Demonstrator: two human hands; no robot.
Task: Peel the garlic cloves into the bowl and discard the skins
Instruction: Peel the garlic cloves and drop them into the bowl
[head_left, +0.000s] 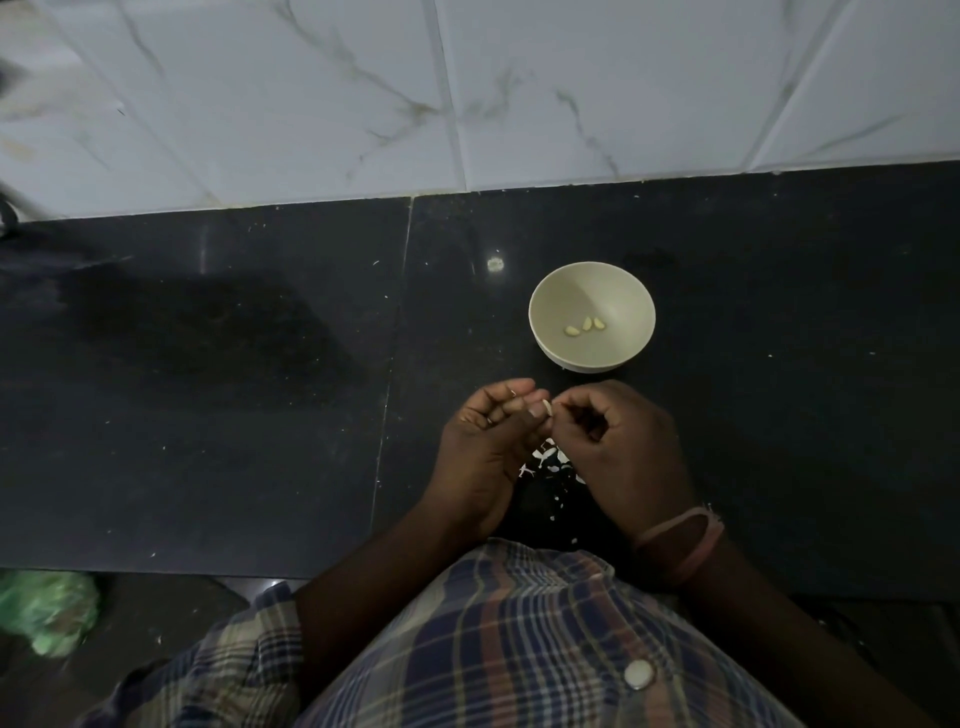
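Both hands meet at about 6 o'clock from the bowl: left hand curls round a garlic clove, right hand pinches at its tip. Black counter holds everything. Bowl's got 3 peeled cloves in it. Loose skins lie under the hands, too many bits to count. I'd guess the clove is tiny, light and a bit slippery once bare, so grip the ends; skin's papery and tears easily.
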